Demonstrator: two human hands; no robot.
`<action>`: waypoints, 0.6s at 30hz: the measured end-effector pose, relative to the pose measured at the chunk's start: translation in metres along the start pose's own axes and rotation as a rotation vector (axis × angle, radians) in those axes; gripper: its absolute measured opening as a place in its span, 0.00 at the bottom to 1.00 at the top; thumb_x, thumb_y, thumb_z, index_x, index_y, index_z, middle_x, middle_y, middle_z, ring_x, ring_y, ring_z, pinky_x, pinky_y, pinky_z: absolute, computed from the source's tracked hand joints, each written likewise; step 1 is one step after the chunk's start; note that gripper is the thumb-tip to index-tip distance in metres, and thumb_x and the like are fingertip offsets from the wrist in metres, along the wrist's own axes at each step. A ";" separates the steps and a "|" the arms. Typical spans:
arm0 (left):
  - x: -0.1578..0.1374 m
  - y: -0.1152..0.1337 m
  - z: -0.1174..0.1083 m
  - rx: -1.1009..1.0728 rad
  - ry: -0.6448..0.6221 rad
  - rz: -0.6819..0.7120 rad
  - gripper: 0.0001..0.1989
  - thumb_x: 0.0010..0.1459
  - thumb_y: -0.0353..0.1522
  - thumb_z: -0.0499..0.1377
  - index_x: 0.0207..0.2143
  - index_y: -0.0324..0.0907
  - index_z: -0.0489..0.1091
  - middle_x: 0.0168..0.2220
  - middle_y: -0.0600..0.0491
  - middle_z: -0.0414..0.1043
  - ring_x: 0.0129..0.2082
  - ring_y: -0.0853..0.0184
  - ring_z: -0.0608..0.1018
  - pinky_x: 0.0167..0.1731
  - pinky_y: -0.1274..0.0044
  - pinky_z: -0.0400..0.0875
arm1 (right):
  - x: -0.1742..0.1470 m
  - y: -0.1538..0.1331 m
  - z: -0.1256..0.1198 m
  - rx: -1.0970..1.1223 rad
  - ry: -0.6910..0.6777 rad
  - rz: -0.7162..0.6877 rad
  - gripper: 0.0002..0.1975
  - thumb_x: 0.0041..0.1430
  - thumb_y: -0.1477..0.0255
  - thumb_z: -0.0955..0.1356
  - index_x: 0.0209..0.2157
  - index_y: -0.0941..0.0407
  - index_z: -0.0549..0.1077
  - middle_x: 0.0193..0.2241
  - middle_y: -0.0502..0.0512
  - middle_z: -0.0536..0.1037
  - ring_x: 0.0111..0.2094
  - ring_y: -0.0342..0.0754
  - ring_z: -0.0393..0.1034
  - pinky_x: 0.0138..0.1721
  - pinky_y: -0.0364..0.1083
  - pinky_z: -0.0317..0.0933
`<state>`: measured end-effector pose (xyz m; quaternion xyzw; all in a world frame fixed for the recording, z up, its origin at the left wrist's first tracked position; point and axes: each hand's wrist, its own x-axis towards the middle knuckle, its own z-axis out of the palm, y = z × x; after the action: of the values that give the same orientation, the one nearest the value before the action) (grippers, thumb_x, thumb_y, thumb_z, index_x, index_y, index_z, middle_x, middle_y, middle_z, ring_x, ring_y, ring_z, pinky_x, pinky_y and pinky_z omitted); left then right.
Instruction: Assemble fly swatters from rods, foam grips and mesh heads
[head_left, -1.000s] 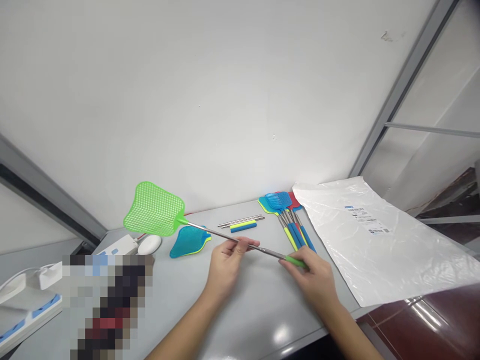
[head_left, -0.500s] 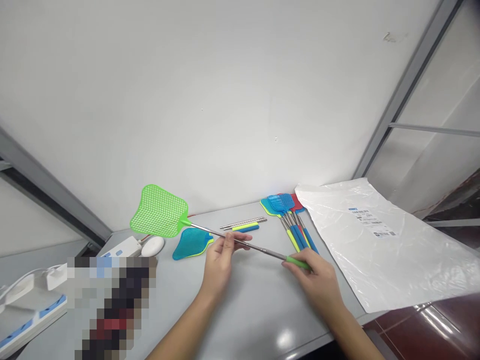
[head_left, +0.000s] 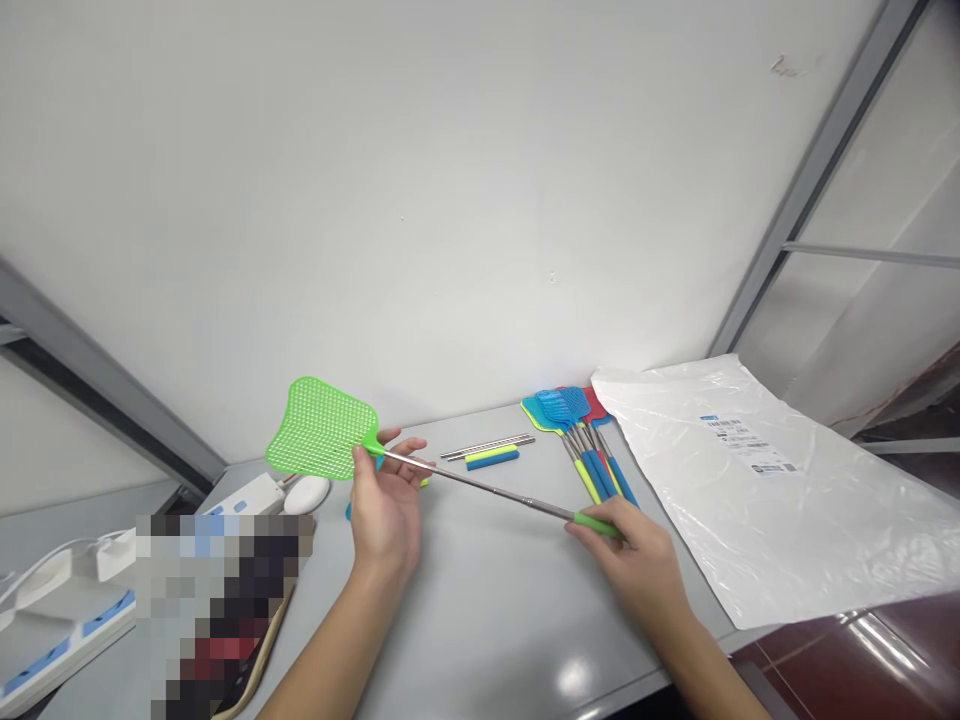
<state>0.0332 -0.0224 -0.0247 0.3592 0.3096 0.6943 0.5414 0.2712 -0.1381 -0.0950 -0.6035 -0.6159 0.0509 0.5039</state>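
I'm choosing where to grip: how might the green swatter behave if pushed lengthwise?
The green swatter is probably light, its head being thin and perforated. Its metal rod may telescope shorter, since stepped joints show along it.

A pale, plain wall fills most of the background, with a small scuff high on the right. Gray metal posts slant at either side, the right post joined by a thin crossbar. Light glints off the gray bench and the glossy dark-red tiled floor
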 end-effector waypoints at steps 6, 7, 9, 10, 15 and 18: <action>0.000 -0.002 -0.001 0.058 0.035 0.047 0.17 0.60 0.44 0.54 0.42 0.40 0.71 0.33 0.52 0.72 0.24 0.74 0.69 0.28 0.80 0.66 | -0.001 0.003 -0.001 -0.017 -0.006 0.015 0.08 0.58 0.63 0.69 0.30 0.53 0.73 0.26 0.50 0.74 0.25 0.43 0.67 0.25 0.43 0.59; -0.001 -0.002 -0.001 0.076 0.035 0.056 0.17 0.60 0.44 0.54 0.41 0.39 0.71 0.32 0.52 0.72 0.23 0.74 0.68 0.28 0.80 0.66 | -0.001 0.004 -0.002 -0.027 -0.003 0.010 0.08 0.58 0.63 0.68 0.30 0.53 0.73 0.26 0.50 0.74 0.24 0.43 0.66 0.25 0.43 0.59; -0.002 -0.002 0.000 0.110 0.036 0.080 0.17 0.60 0.44 0.54 0.38 0.39 0.72 0.30 0.52 0.72 0.24 0.73 0.68 0.29 0.80 0.66 | -0.001 0.004 -0.004 -0.048 0.010 -0.001 0.09 0.58 0.63 0.68 0.29 0.53 0.73 0.24 0.50 0.74 0.23 0.43 0.66 0.24 0.43 0.59; -0.004 -0.003 0.000 0.129 0.036 0.092 0.17 0.60 0.44 0.54 0.37 0.39 0.72 0.29 0.53 0.72 0.24 0.73 0.68 0.29 0.80 0.66 | -0.001 0.005 -0.004 -0.055 0.016 -0.005 0.09 0.58 0.63 0.68 0.28 0.53 0.72 0.24 0.50 0.73 0.23 0.43 0.66 0.24 0.43 0.59; -0.027 -0.018 0.008 0.355 -0.076 0.117 0.17 0.61 0.44 0.54 0.35 0.40 0.73 0.30 0.51 0.74 0.27 0.70 0.71 0.34 0.77 0.67 | -0.003 0.003 -0.004 -0.056 -0.007 -0.011 0.10 0.58 0.63 0.68 0.27 0.53 0.71 0.24 0.49 0.73 0.24 0.43 0.67 0.27 0.43 0.61; -0.050 -0.032 0.016 0.471 -0.254 0.047 0.17 0.62 0.43 0.53 0.38 0.40 0.74 0.32 0.49 0.75 0.28 0.68 0.73 0.35 0.75 0.68 | -0.004 0.003 -0.002 -0.057 -0.030 0.000 0.11 0.58 0.62 0.68 0.27 0.53 0.70 0.24 0.49 0.73 0.25 0.43 0.67 0.28 0.43 0.60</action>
<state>0.0715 -0.0638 -0.0507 0.5664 0.3837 0.5649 0.4613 0.2742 -0.1414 -0.0984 -0.6169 -0.6244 0.0423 0.4772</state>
